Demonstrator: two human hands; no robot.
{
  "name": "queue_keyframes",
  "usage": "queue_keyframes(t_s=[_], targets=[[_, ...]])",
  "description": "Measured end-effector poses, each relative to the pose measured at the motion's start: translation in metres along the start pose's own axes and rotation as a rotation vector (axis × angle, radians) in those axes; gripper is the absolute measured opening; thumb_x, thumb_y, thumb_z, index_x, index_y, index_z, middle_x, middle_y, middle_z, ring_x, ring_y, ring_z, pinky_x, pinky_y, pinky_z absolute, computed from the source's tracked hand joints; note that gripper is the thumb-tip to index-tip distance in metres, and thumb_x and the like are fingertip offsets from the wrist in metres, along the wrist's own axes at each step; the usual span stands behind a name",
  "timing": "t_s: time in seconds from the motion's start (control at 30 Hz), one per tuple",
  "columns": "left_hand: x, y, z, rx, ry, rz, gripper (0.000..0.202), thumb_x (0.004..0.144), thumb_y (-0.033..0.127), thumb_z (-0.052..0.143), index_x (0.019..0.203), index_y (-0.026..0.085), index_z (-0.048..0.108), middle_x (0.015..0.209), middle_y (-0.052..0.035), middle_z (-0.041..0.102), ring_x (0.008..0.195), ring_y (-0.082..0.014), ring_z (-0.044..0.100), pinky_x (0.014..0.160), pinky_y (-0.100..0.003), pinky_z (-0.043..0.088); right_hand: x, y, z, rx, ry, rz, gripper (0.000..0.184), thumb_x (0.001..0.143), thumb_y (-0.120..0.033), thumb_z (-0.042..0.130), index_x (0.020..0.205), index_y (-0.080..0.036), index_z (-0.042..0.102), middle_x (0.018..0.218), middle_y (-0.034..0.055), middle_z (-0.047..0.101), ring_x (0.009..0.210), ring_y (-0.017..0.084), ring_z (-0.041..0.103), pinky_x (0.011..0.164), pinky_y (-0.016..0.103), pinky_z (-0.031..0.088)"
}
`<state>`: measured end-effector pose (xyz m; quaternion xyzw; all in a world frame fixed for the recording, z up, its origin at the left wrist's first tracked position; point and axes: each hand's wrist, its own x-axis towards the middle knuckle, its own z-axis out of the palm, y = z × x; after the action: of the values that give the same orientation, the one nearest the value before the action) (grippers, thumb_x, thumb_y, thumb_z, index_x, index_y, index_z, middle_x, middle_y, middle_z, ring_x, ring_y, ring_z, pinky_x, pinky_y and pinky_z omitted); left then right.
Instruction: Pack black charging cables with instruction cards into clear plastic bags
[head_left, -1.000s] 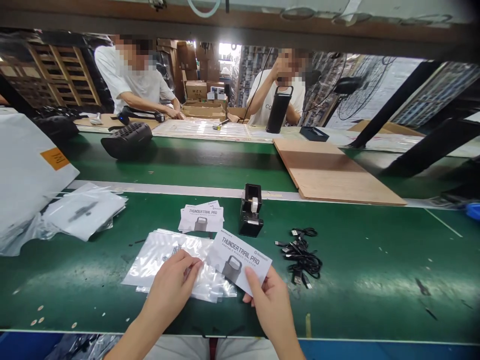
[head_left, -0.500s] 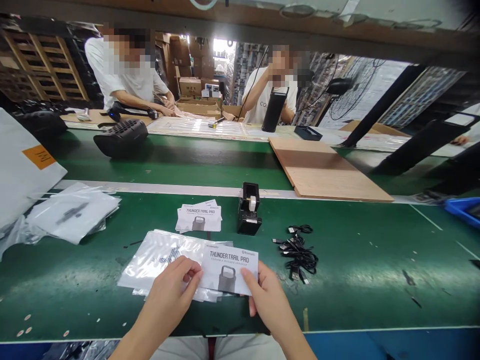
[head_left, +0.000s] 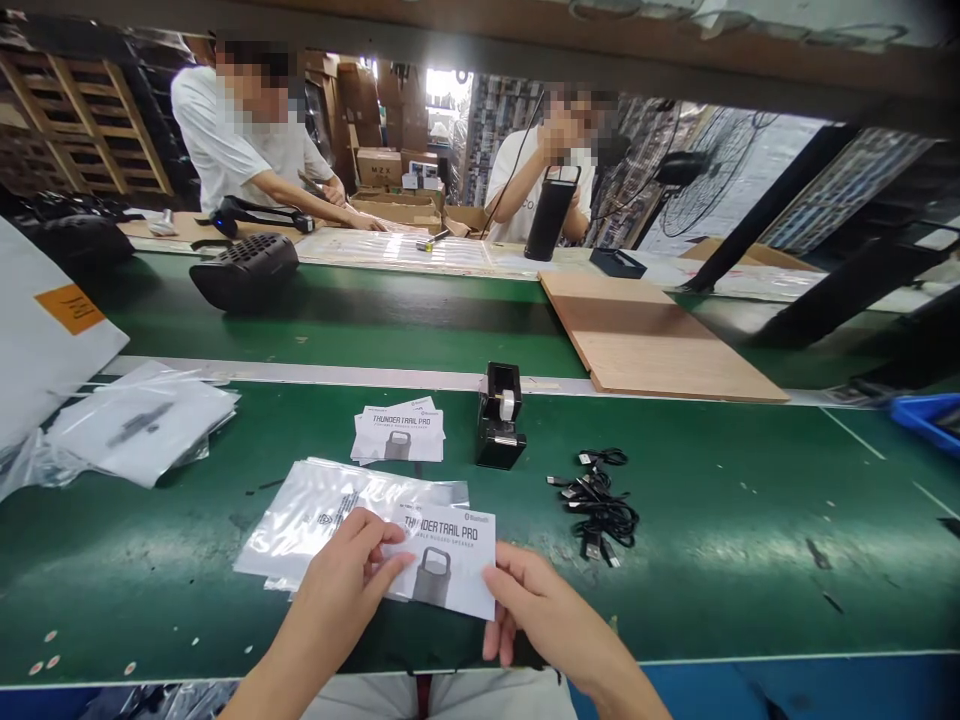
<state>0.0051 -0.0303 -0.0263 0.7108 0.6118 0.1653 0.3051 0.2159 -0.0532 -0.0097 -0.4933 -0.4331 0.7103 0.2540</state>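
A white "Thunder Trail Pro" booklet [head_left: 450, 560] lies low over a stack of clear plastic bags [head_left: 315, 515] on the green belt. My left hand [head_left: 349, 580] is closed in a pinch on the top bag where the booklet's left edge meets it. My right hand [head_left: 540, 610] grips the booklet's lower right corner between thumb and fingers. I cannot tell whether the booklet's left edge is inside the bag. Beyond them lie a small pile of the same booklets [head_left: 397, 435], a black tape dispenser [head_left: 501, 415] and a tangle of black cables [head_left: 600, 500].
More bagged sheets [head_left: 139, 425] and a big white bag with an orange label [head_left: 45, 330] lie at the left. A wooden board [head_left: 652, 340] lies across the belt divider. A black speaker [head_left: 244, 270] is on the far belt. Two other people work at the far table. A blue tray [head_left: 926, 415] is at the right.
My right hand has brought the booklet down and left, from tilted to flat over the bags, up to my left hand's pinch. The view shifted slightly.
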Motion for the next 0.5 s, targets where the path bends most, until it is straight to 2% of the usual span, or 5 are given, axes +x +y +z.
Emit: queue_keyframes(t_s=[0.07,0.13,0.23,0.4,0.5], targets=[[0.000,0.001,0.002,0.067,0.020,0.014,0.015,0.077,0.035,0.053,0.081,0.022,0.057,0.082,-0.0015,0.053,0.067,-0.0169,0.055,0.062,-0.030,0.046,-0.004,-0.006,-0.003,0.085,-0.032,0.013,0.032,0.079,-0.040,0.053,0.093,-0.012,0.058,0.061,0.0004,0.061,0.053,0.009,0.059,0.052,0.019,0.048],[0.000,0.001,0.004,0.118,0.036,0.046,0.015,0.079,0.034,0.050,0.076,0.022,0.058,0.082,-0.0016,0.054,0.068,-0.0176,0.056,0.063,-0.031,0.046,-0.004,-0.007,-0.006,0.131,0.017,0.011,0.033,0.073,-0.042,0.061,0.085,-0.011,0.059,0.067,0.0026,0.063,0.058,0.010,0.061,0.057,0.020,0.050],[-0.002,0.000,0.005,0.132,0.053,0.092,0.021,0.084,0.032,0.041,0.073,0.022,0.056,0.080,-0.0017,0.054,0.071,-0.0179,0.057,0.065,-0.031,0.045,-0.002,-0.003,-0.007,0.162,0.103,0.010,0.037,0.072,-0.045,0.061,0.084,-0.010,0.058,0.063,0.0025,0.063,0.055,0.009,0.060,0.055,0.020,0.050],[-0.005,0.005,0.000,0.048,0.034,0.096,0.020,0.085,0.033,0.039,0.075,0.022,0.053,0.080,-0.0011,0.052,0.068,-0.0159,0.055,0.061,-0.029,0.045,0.006,0.005,-0.002,0.129,0.146,0.002,0.037,0.066,-0.047,0.064,0.073,-0.012,0.055,0.054,-0.0012,0.059,0.055,0.013,0.063,0.051,0.020,0.048],[-0.006,0.011,0.000,-0.030,0.008,0.103,0.019,0.085,0.033,0.039,0.075,0.023,0.052,0.078,-0.0002,0.051,0.066,-0.0148,0.052,0.059,-0.026,0.044,0.019,0.006,0.008,0.071,0.173,-0.006,0.032,0.067,-0.044,0.063,0.069,-0.015,0.051,0.051,-0.0016,0.058,0.046,0.013,0.059,0.043,0.020,0.044]])
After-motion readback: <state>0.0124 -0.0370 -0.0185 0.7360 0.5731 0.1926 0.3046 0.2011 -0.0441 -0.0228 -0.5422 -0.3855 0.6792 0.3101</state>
